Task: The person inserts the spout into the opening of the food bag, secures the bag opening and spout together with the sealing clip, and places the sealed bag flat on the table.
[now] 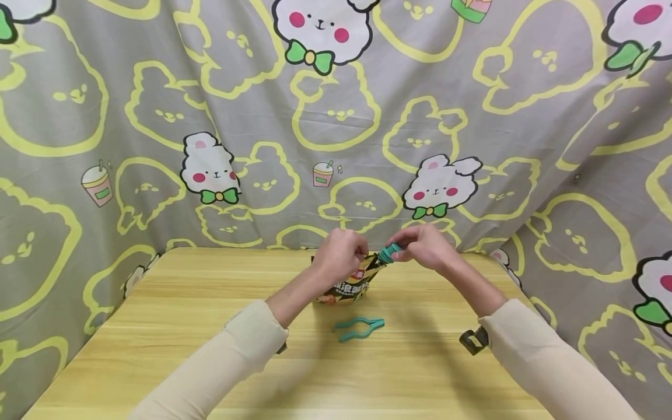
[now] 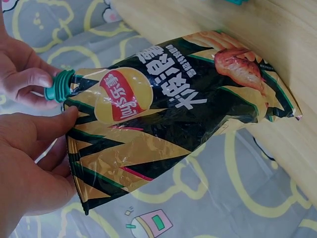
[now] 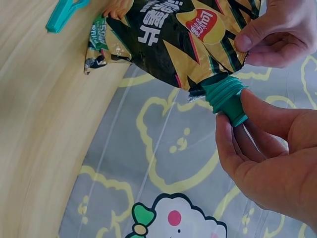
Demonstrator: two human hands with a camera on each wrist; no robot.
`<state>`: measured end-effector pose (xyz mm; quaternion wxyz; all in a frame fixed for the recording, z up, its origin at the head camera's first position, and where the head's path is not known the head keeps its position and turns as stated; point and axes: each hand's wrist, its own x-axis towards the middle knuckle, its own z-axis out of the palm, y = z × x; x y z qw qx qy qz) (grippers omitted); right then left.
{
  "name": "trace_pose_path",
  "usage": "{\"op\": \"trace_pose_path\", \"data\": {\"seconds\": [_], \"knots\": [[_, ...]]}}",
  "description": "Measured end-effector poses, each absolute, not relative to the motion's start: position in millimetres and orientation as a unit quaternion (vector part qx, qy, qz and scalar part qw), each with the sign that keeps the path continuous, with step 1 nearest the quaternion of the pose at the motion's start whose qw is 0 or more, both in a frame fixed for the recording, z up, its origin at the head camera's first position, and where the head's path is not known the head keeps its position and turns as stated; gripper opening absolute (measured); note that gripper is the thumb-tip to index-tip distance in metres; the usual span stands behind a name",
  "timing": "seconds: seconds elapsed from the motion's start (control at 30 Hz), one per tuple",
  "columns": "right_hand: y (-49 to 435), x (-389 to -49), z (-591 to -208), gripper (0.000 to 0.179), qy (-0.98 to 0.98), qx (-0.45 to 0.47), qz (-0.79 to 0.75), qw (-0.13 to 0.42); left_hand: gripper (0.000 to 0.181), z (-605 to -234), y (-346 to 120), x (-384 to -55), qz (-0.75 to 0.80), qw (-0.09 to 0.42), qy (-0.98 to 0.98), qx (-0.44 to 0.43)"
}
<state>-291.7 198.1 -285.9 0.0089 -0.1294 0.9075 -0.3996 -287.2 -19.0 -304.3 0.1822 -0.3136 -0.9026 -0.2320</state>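
Note:
A black and gold bag of potato chips (image 1: 346, 290) stands near the table's back edge, a wing-like piece of food printed on its front (image 2: 240, 74). My left hand (image 1: 340, 255) pinches its top edge between thumb and fingers. At one top corner of the bag sits a teal ribbed piece like a threaded spout (image 3: 228, 99). My right hand (image 1: 426, 248) grips this spout by its smooth outer end, thumb on one side and fingers on the other. The bag's corner meets the ribbed end; how far it goes inside is hidden. A teal two-armed clip (image 1: 362, 329) lies nearer me.
The wooden table (image 1: 220, 350) carries the bag and clip. Right behind it hangs a grey curtain (image 1: 252, 122) with yellow outlines and white cartoon animals, which also runs along both sides. A dark strap piece (image 1: 474, 340) hangs by my right sleeve.

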Motion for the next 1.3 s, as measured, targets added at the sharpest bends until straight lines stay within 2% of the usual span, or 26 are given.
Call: {"op": "trace_pose_path", "data": {"seconds": [0.97,1.3], "knots": [[194.8,-297.2,-298.5,0.019,0.890,-0.125,-0.438,0.012,0.030,-301.6,-20.6,-286.8,-0.237,0.172,-0.904,-0.312],[195.0,-299.3,-300.9,0.019,0.887,-0.123,-0.445,0.007,0.031,-302.3,-20.1,-288.0,-0.234,0.185,-0.899,-0.320]]}}
